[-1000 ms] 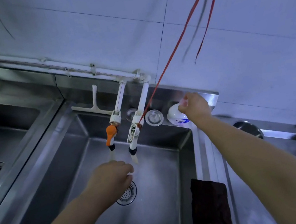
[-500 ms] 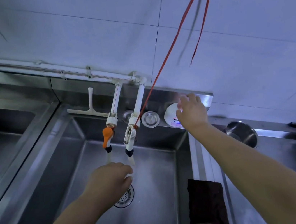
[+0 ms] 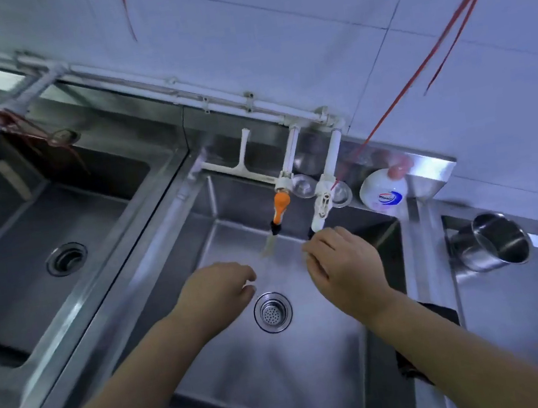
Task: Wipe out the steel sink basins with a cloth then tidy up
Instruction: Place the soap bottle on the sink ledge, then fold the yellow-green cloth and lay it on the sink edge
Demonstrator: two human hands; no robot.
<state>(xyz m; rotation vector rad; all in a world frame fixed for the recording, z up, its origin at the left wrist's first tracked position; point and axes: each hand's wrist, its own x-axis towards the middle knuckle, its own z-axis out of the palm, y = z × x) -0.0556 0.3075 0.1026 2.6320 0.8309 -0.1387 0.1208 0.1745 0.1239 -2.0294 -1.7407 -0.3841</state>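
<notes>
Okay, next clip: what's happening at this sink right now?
A person stands over the middle steel basin with both bare hands held under the two taps. The left hand is below the orange-handled tap, the right hand just under the white one. Neither hand holds anything. A dark cloth lies on the basin's right edge, partly hidden by the right arm. A white soap bottle sits on the back ledge. It looks like hand rinsing, not wiping.

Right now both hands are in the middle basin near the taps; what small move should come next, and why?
Probably bring the two hands together under the orange-handled tap and rub them. The left hand and right hand hang apart and empty above the drain, and water seems to run from that tap. The soap bottle stands untouched on the ledge.
</notes>
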